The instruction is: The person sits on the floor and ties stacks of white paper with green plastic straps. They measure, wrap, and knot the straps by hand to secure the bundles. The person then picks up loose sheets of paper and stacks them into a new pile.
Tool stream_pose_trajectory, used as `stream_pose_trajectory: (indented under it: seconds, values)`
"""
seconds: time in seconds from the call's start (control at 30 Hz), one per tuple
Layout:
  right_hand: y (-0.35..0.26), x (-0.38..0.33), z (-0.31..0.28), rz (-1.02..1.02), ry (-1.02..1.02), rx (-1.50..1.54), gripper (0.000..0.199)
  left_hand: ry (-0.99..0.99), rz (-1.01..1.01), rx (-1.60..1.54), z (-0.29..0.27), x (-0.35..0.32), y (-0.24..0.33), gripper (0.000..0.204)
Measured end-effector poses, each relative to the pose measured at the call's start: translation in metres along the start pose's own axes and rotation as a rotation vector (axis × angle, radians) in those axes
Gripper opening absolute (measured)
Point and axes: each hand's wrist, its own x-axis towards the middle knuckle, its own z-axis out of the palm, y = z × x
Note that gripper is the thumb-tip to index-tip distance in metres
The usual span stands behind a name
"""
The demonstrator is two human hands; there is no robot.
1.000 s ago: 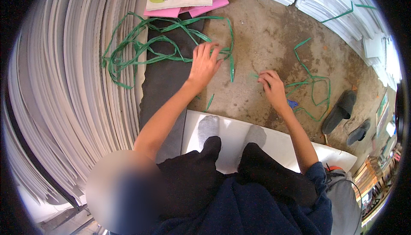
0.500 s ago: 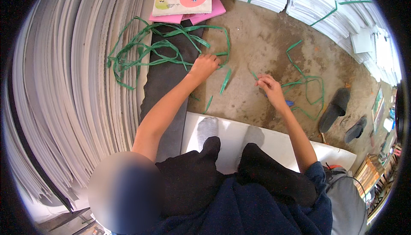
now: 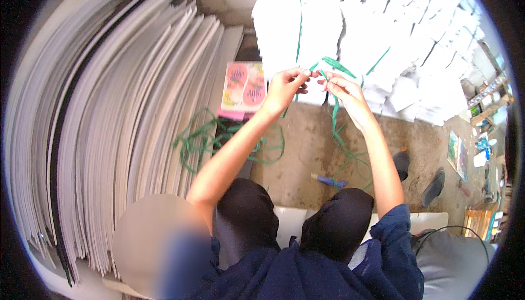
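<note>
Green plastic twine point(image 3: 338, 66) is pinched in both my hands, which are raised close together in front of me. My left hand point(image 3: 285, 89) has its thumb and fingertips closed on one end. Just beside it, my right hand point(image 3: 345, 93) grips another piece, whose long tail hangs toward the floor. The fingertips nearly meet, and I cannot tell whether the two ends touch. Below my left forearm lies a loose tangle of green twine point(image 3: 191, 144). A blue-handled cutter point(image 3: 331, 181) rests on the floor between my knees.
Tall grey-white stacks of sheets point(image 3: 131, 119) stand at the left. White paper bundles point(image 3: 377, 32) tied with green twine rise ahead. A pink and white printed pack point(image 3: 243, 88) lies by the left stack. Dark slippers point(image 3: 433, 188) sit on the concrete floor point(image 3: 295, 136) at the right.
Both hands have risen from near the floor and come together, bringing the green twine with them. The view has tilted up, showing more of the white bundles and uncovering the blue-handled cutter.
</note>
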Motion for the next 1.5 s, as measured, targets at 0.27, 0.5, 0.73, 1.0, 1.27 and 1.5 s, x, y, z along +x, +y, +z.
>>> stream_pose_trajectory:
  seconds: [0.27, 0.5, 0.73, 1.0, 1.27, 1.5]
  values:
    - [-0.056, -0.002, 0.021, -0.233, 0.297, 0.462, 0.02, 0.174, 0.168, 0.212, 0.032, -0.021, 0.015, 0.021]
    - [-0.034, -0.018, 0.027, -0.159, 0.37, 0.342, 0.019, -0.092, -0.088, -0.252, 0.038, -0.04, 0.014, 0.026]
    - [-0.034, -0.015, 0.043, -0.156, 0.331, 0.211, 0.02, 0.018, -0.077, -0.224, 0.023, -0.036, 0.01, 0.022]
    - [-0.026, -0.012, 0.041, -0.28, 0.365, 0.121, 0.014, 0.01, 0.042, -0.118, 0.021, -0.032, 0.008, 0.02]
    - [-0.026, -0.01, 0.049, -0.268, 0.365, 0.087, 0.014, 0.114, 0.096, -0.111, 0.027, -0.028, -0.003, 0.021]
    - [-0.025, -0.012, 0.044, -0.171, 0.39, 0.141, 0.016, 0.022, -0.018, -0.074, 0.021, -0.027, -0.003, 0.018]
